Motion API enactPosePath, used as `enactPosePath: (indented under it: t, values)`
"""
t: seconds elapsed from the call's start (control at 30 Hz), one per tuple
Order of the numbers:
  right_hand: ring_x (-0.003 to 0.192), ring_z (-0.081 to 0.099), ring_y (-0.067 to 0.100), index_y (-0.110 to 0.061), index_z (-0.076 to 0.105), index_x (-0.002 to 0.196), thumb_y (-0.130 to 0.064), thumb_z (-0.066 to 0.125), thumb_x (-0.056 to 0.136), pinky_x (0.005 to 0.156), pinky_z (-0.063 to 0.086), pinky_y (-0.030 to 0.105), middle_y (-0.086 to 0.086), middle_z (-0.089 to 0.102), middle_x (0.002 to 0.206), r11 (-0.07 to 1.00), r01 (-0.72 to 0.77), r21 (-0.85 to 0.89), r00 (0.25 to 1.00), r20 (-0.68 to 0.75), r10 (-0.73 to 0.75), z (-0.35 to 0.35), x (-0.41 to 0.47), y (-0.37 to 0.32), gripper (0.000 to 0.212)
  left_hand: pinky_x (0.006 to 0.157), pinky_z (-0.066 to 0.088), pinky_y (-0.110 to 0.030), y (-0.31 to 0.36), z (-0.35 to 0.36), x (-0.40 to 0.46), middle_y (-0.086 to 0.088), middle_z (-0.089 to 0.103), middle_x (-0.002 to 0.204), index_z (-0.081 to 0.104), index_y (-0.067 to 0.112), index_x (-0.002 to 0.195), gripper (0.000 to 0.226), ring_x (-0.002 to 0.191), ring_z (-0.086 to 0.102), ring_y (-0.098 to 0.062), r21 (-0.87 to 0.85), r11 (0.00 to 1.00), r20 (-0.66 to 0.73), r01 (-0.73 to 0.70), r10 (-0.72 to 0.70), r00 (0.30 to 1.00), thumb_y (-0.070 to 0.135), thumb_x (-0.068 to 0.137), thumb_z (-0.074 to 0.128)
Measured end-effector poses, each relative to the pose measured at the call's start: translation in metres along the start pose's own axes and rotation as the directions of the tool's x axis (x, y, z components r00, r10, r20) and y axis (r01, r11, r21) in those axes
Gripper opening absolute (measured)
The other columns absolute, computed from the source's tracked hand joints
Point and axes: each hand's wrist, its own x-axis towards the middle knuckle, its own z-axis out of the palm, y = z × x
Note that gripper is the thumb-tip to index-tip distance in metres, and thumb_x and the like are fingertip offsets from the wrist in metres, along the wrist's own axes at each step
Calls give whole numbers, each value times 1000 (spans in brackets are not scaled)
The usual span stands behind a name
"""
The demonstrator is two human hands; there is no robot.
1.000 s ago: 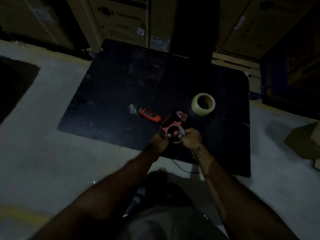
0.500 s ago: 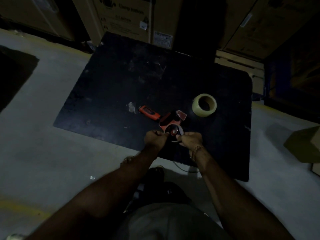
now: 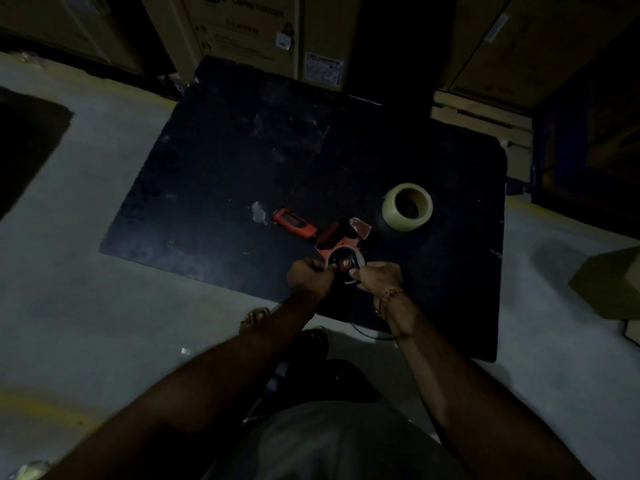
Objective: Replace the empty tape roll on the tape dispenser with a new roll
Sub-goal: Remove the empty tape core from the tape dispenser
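Observation:
A red and black tape dispenser (image 3: pixel 330 237) lies flat on the black board (image 3: pixel 242 168), its handle pointing left. The thin pale empty roll (image 3: pixel 358 263) sits around the dispenser's round hub. My left hand (image 3: pixel 310 277) pinches the roll's left rim, and my right hand (image 3: pixel 379 277) pinches its right rim. A full roll of clear tape (image 3: pixel 408 207) stands apart on the board, up and to the right of the dispenser.
The board lies on a grey concrete floor (image 3: pixel 86 289). Cardboard boxes (image 3: pixel 249 26) stand along the far side, and a wooden pallet (image 3: pixel 481 123) sits at the back right. Another box (image 3: pixel 609 282) rests at the right edge.
Both hands have stayed on the empty roll at the hub. The view has shifted a little; the dispenser and new roll have not moved.

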Motion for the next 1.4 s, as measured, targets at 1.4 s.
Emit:
enactPosePath:
  t: [1.4]
  values:
    - [87,78,29,-16,67,52,-10,91,63,82,66,52,0,74,68,999,3,44,997,-82,1,-6,-16,-3,28,91,60,-39,5,12,-8,-8,75,99,73,7,99,26,98,72,-28,-35,999,-63,31,-33,997,26,84,83]
